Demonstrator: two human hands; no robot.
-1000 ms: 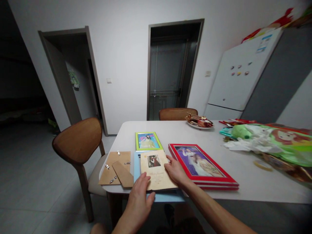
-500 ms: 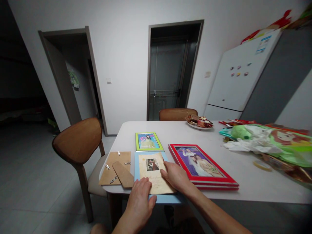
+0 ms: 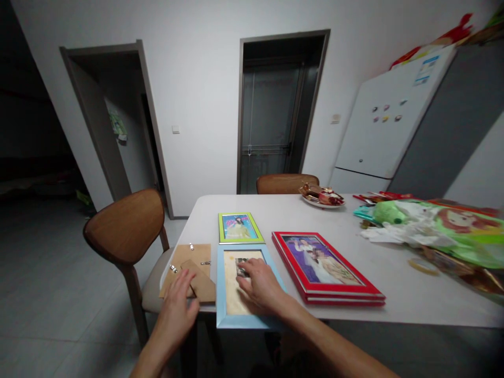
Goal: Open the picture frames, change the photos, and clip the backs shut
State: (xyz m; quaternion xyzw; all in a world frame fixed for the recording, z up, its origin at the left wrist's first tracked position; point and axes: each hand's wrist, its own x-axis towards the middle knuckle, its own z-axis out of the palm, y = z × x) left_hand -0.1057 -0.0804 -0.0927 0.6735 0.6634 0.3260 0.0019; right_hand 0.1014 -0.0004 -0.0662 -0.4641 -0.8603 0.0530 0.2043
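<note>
A light-blue picture frame (image 3: 221, 294) lies at the near table edge and overhangs it slightly. Within its border is a cream printed sheet (image 3: 233, 302) with a small dark photo, partly covered by my right hand (image 3: 260, 287). That hand's fingers are bent but apart, over the sheet, and grip nothing. To the left, my left hand (image 3: 178, 304) is open over the near edge of a brown backing board (image 3: 177, 257), its fingers beside the board's stand flap (image 3: 202, 278). Whether those fingers touch the board I cannot tell. Small metal clips (image 3: 173, 269) show on the board.
A green-framed picture (image 3: 240, 228) lies beyond the blue frame. Red picture frames (image 3: 328, 265) are stacked to the right. Farther right are a roll of tape (image 3: 423, 266), crumpled wrappers and a green bag (image 3: 460, 231). A plate (image 3: 323, 202) with items stands at the back.
My left hand has left the cream sheet and moved left to the backing board. My right hand has shifted left over the sheet, which now sits inside the blue border instead of covering it.
</note>
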